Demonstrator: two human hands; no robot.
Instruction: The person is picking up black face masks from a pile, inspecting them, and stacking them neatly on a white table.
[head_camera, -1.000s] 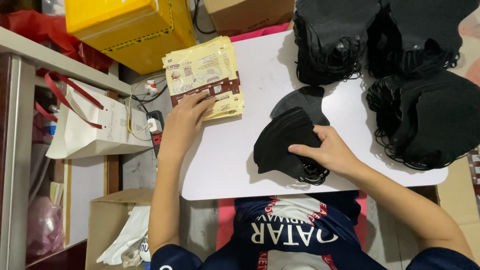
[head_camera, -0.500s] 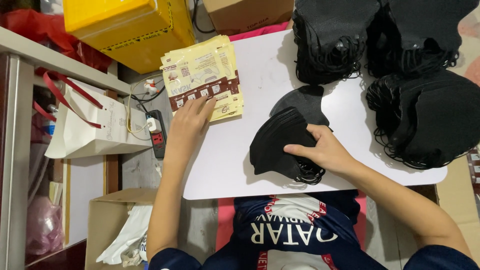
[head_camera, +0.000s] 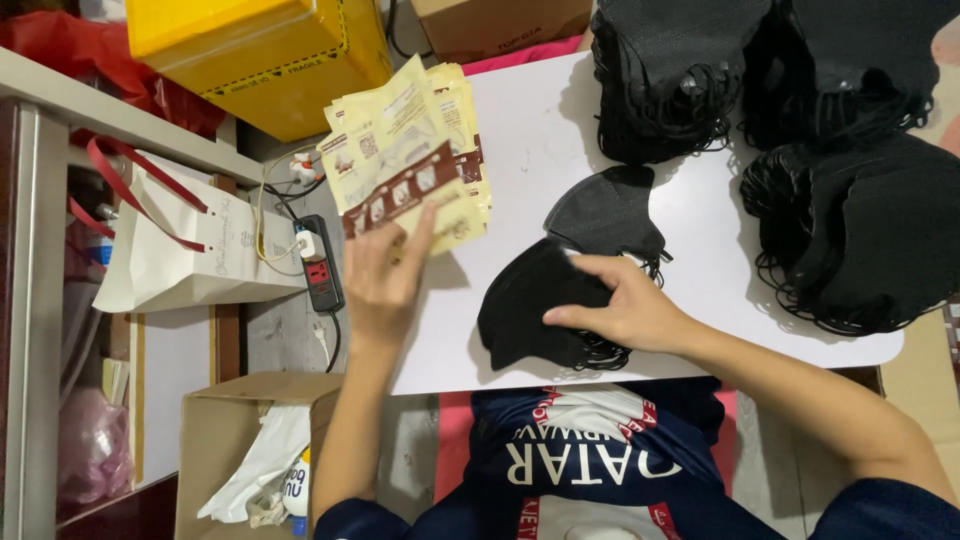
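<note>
My left hand (head_camera: 385, 280) pinches a cream and brown flat packet (head_camera: 395, 165) and lifts it off a stack of like packets (head_camera: 465, 120) at the white table's left edge. My right hand (head_camera: 625, 310) rests flat on a small pile of black face masks (head_camera: 535, 305) near the table's front edge. One more black mask (head_camera: 605, 210) lies just behind that pile. Big heaps of black masks sit at the back (head_camera: 665, 80) and at the right (head_camera: 860, 230).
The white table (head_camera: 720, 240) ends close to my body. Left of it, on the floor, are a power strip (head_camera: 322, 265), a white paper bag with red handles (head_camera: 175, 250) and an open cardboard box (head_camera: 245, 450). A yellow box (head_camera: 250, 50) stands behind.
My left hand has raised the top packet off the stack, where before it lay flat on it. My right hand has shifted slightly on the mask pile.
</note>
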